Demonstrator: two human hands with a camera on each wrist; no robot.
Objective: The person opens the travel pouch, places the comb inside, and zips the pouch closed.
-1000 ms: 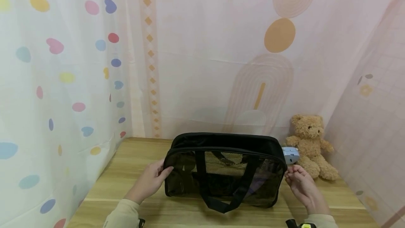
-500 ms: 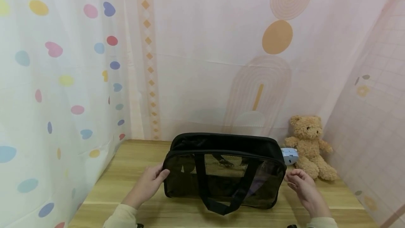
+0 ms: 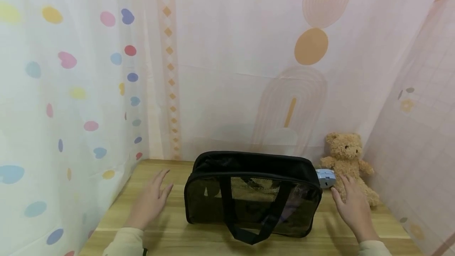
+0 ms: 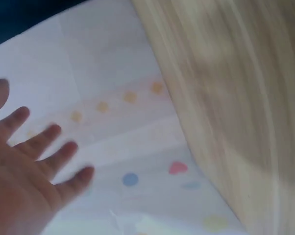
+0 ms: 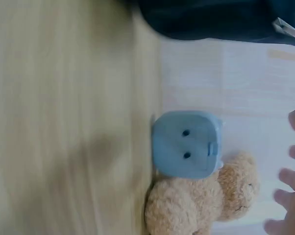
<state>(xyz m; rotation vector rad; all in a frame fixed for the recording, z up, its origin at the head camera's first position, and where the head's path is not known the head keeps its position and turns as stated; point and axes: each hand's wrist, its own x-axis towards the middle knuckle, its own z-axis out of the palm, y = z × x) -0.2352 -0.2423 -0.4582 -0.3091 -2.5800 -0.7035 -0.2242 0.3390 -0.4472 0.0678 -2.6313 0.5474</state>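
Observation:
A black bag with smoky see-through sides stands upright on the wooden table, its strap handle hanging down the front. Dark shapes and a purple patch show dimly through its front panel. To the left of the bag, my left hand is held apart from it, fingers spread and holding nothing; the left wrist view shows the same spread fingers. My right hand is off the bag's right side with fingers extended, overlapping the teddy bear in the head view. Nothing is in its grasp.
Beside the bear, partly behind the bag, sits a light blue box-like object with two dark holes. Patterned curtains enclose the wooden table at the back and both sides.
Both hands have come away from the bag's sides, the left moving left and the right moving right, and their fingers have straightened. The bag stays in place.

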